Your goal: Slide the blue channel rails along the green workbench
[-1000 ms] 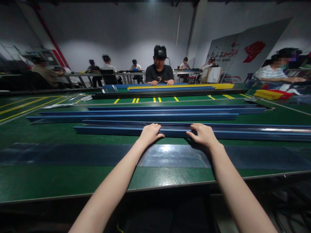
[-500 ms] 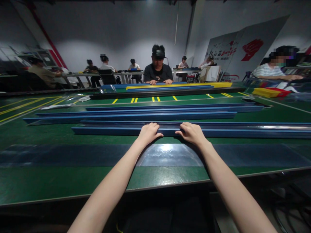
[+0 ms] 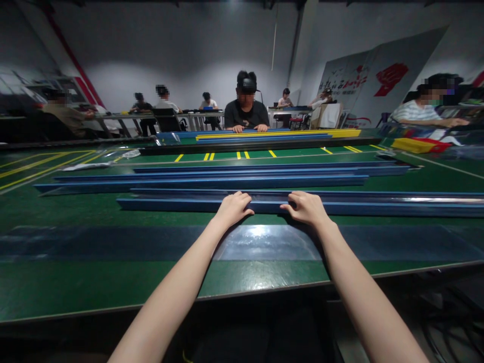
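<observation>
A long blue channel-shaped strip point(image 3: 174, 204) lies crosswise on the green table, its right end running out of view. Over its near wall my left hand point(image 3: 235, 205) is curled, thumb on the front face and fingers reaching into the channel. My right hand point(image 3: 305, 205) grips the same wall a short way to the right, thumb and fingers bent around it. The fingertips of both hands are partly hidden inside the channel. Between my forearms and the strip, a clear plastic sheet point(image 3: 260, 243) stretches flat along the table.
Behind the held strip lie more blue strips point(image 3: 212, 180), then a black strip point(image 3: 257, 146) and a yellow strip point(image 3: 340, 133). A co-worker point(image 3: 246, 113) sits opposite, hands on the far strips. A yellow and red container point(image 3: 416, 145) stands at the right. The table edge point(image 3: 264, 292) is near me.
The held blue strip has slid slightly to the right. My right hand has shifted right too, widening the gap between my hands; my left hand has barely moved.
</observation>
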### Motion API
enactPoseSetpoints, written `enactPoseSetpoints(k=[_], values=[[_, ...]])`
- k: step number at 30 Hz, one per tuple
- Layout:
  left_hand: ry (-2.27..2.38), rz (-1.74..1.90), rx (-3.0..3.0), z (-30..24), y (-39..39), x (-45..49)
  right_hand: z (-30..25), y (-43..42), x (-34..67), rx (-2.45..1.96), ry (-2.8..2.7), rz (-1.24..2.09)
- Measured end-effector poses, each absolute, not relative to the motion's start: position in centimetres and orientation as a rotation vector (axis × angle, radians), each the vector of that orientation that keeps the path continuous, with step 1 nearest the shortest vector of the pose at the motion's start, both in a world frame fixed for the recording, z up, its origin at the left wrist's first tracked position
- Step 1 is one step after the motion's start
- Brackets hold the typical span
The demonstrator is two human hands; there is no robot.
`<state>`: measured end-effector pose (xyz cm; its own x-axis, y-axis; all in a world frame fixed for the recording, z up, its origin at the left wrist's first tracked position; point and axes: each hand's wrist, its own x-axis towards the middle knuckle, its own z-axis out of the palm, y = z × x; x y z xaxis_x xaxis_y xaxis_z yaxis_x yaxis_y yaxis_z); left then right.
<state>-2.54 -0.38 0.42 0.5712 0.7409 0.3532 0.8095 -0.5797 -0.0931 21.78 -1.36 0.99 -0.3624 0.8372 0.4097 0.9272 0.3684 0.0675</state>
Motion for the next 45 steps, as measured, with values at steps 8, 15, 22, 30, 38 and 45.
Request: enactPoseSetpoints(k=[8,15,22,30,38,45], values=[[-1.350,-0.406,-2.564,0.5,-0.4,-2.4,0.8,-1.4,21.7,-1.583,-2.342,-0.379],[-1.385,-0.395,-2.554,0.7,-0.6,-2.4,0.8,-1.6,21.0,-1.534,-2.357,-0.236],[-1.385,-0.379,-2.542,0.8,-0.6,-2.3,0.8,-1.6,20.4,-1.507,-2.401,-0.197],[-1.410,-0.364,-2.546,0.8,-0.6,-2.2,0.8,-1.6,20.2,-1.508,-2.421,-0.233],[-1.413,-0.359,-2.538,0.9,-0.6,-2.2,0.8,-1.5,20.2,-1.519,-2.417,-0.239],[-1.422,-0.332,-2.531,1.0,-0.7,-2.1,0.7,-1.5,20.2,-1.509,-2.421,-0.238]])
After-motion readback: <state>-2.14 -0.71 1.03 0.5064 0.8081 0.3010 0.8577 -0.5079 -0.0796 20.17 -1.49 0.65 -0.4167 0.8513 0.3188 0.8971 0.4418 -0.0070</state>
